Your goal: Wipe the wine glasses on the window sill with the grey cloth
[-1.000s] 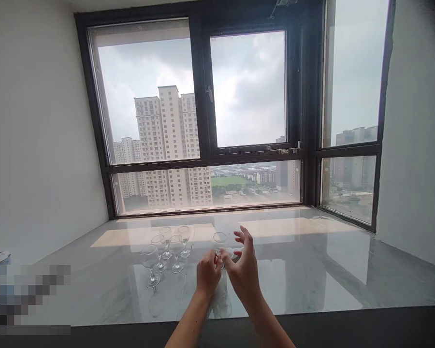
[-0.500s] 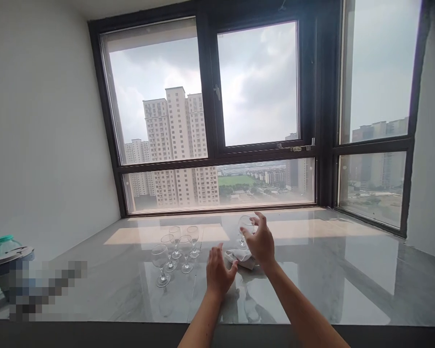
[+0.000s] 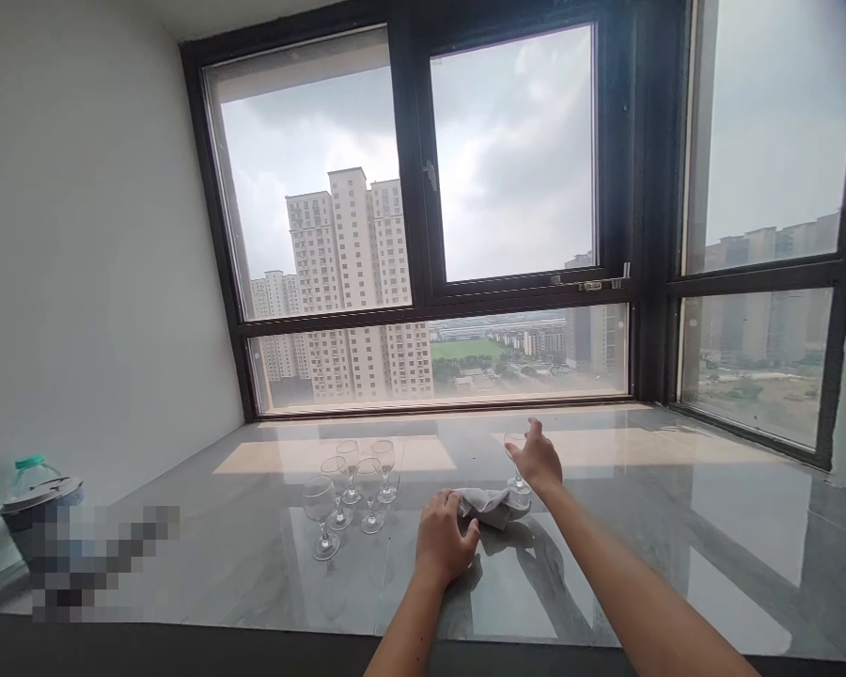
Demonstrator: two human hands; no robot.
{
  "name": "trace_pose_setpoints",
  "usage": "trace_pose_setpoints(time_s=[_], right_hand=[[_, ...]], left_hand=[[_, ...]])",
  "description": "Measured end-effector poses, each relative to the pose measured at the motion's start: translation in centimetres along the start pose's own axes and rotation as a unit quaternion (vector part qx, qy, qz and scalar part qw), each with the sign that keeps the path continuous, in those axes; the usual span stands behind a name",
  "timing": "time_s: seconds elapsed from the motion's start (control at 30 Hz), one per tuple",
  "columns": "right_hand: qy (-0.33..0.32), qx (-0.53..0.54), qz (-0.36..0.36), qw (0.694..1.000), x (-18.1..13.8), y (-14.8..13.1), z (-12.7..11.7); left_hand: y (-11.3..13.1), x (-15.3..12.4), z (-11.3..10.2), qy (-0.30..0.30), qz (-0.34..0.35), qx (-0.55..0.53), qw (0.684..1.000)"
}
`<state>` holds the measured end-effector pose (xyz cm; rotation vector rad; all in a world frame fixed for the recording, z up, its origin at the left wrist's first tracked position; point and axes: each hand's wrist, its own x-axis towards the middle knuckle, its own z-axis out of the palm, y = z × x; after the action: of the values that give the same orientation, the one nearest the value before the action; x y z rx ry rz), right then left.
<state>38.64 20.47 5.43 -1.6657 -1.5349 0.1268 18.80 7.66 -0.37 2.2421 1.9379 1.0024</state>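
My right hand (image 3: 538, 461) is curled round the bowl of a clear stemmed wine glass (image 3: 518, 484), whose foot shows just below the fingers, close to the counter. A crumpled pale grey cloth (image 3: 490, 508) lies just in front of that glass. My left hand (image 3: 446, 536) grips the cloth's left edge, fingers bent and thumb toward me. To the left, several more wine glasses stand upright in a close group, the nearest wine glass (image 3: 319, 508) at its front left. Much of the held glass's bowl is hidden by my right hand.
The glossy grey stone counter (image 3: 254, 555) runs up to the dark-framed window (image 3: 423, 315). At far left stand a dark cup with a pale lid (image 3: 42, 494) and a bottle with a green cap (image 3: 30, 462); a blurred patch covers things beside them.
My right hand has moved to the right with the wine glass, which now sits lower. My left hand and the cloth have shifted slightly right. The view has shifted a little.
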Motion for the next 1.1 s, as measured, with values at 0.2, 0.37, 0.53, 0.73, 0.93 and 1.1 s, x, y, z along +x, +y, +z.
trace_pose_setpoints(time_s=[0.2, 0.37, 0.53, 0.73, 0.93, 1.1], right_hand=[[0.069, -0.003, -0.041, 0.997, -0.6, 0.2, 0.6], [0.127, 0.074, -0.19, 0.971, -6.9, -1.1, 2.1], [-0.08, 0.044, -0.205, 0.975, -12.4, -1.1, 4.1], [-0.117, -0.003, -0.169, 0.979, -12.2, -0.4, 3.9], [-0.063, -0.004, -0.098, 0.993, -12.0, -0.5, 3.0], [-0.057, -0.009, -0.07, 0.996, -12.0, -0.5, 3.0]], left_hand=[[0.5, -0.2, -0.7, -0.019, 0.042, -0.02, 0.999], [0.1, -0.2, -0.6, 0.053, 0.029, -0.021, 0.998], [-0.6, -0.3, -0.5, 0.288, -0.099, 0.0, 0.953], [-3.0, 0.2, -1.5, 0.429, -0.264, -0.017, 0.864], [-6.2, 1.1, -2.6, 0.415, -0.346, -0.081, 0.838], [-7.0, 1.1, -1.9, 0.329, -0.341, -0.037, 0.88]])
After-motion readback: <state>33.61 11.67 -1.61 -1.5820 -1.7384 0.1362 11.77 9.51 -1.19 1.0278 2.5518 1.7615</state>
